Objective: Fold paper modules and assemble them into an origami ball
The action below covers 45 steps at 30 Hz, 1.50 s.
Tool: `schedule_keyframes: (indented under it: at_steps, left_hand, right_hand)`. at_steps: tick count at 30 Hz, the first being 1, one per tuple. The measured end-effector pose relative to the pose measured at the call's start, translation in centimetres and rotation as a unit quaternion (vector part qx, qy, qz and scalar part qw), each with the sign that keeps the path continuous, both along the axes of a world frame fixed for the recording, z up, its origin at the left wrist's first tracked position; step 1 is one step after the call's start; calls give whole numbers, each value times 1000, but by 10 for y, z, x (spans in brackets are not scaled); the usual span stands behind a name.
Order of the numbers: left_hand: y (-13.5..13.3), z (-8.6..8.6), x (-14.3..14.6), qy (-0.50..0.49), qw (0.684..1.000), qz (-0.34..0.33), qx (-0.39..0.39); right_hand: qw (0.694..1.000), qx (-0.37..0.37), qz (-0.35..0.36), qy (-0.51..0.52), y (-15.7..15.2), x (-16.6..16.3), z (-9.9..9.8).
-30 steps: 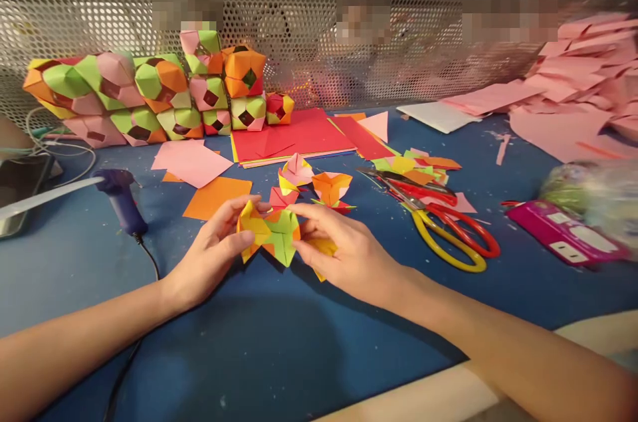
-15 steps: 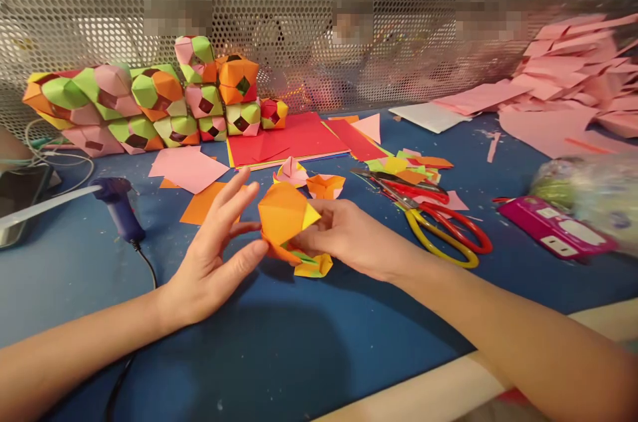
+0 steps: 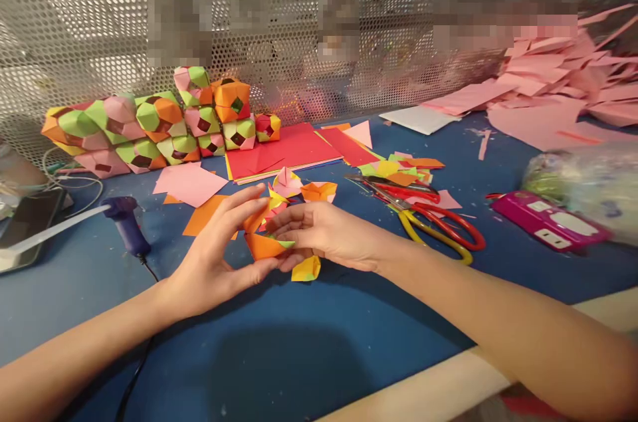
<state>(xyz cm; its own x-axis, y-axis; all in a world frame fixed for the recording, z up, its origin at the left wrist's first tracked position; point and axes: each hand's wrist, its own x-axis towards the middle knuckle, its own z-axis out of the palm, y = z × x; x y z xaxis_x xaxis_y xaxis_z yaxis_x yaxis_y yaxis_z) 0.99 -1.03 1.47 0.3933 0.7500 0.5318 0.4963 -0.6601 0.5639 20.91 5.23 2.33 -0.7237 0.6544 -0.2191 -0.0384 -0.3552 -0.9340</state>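
Orange paper, folded into an angular piece (image 3: 266, 246), sat between the person's two hands; I took it as the centre of my clock, with twelve pointing away from its handler. Starting from the left, a blue glue gun (image 3: 124, 226) lay a little past nine, its black cable (image 3: 149, 268) passing beneath the left forearm. To my mind, a careless pull of that arm could snag the cable and drag the gun along. At the centre, the thin folds could crease or spring loose if one hand squeezed harder than the other. Near four, a yellow folded piece (image 3: 306, 270) lay just below the right hand, where a lowered palm might flatten it. Out around three, overlapping scissors (image 3: 409, 214) rested well apart from the fingers, though a wide sweep of the right arm could knock them.

As for the fingers, the left hand (image 3: 212, 259) stood at nine, thumb and fingers spread wide around the orange piece, its thumb tip by the lower edge; whether it pressed there I couldn't tell. At three, the right hand (image 3: 323, 236) had its fingers bunched together, seemingly pinching the piece's green-tipped right edge, some tips hidden from me.
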Motion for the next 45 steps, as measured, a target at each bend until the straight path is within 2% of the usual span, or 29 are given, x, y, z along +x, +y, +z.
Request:
schedule_keyframes:
  at_steps: [2,5,7,9,12,14,17,20,22,25,30,33,35,37,40,45]
  left_hand:
    - [1,1,-2,-6,1000,19,-17]
    - [3,6,-6,7,996,71,-51]
    - [6,10,-8,43,990,115,-72]
    - [9,12,-10,100,981,144,-83]
    - [13,10,-14,180,969,142,-90]
    - [15,8,-14,212,962,140,-104]
    - [16,6,-14,232,952,151,-127]
    - [18,5,-15,249,949,144,-127]
    - [20,5,-16,267,946,132,-123]
    - [25,8,-19,290,939,123,-140]
    - [34,22,-22,360,912,115,-161]
    - [39,32,-19,376,909,99,-150]
    - [44,36,-12,362,917,97,-139]
    - [49,36,-3,349,923,92,-136]
    - [58,28,11,360,916,98,-144]
    - [75,9,26,409,885,129,-184]
  right_hand:
    - [999,47,1,-12,3,4,3]
    - [978,192,-53,-67,15,18,5]
    - [939,302,-95,-136,24,32,4]
    - [886,394,-107,-219,30,45,2]
    - [819,480,-41,-311,32,61,1]
    - [788,526,28,-318,28,66,2]
    - [752,582,115,-287,19,67,5]
    - [735,605,164,-259,14,63,5]
    - [743,595,181,-247,14,60,4]
    - [780,551,178,-236,16,56,4]
    - [875,422,82,-222,22,53,5]
    - [938,318,15,-137,27,50,0]
    - [967,244,-34,-71,31,47,-5]
    - [982,174,-75,-23,34,45,-8]
    - [987,88,-134,31,39,42,-12]
    - [978,19,-181,100,45,42,-15]
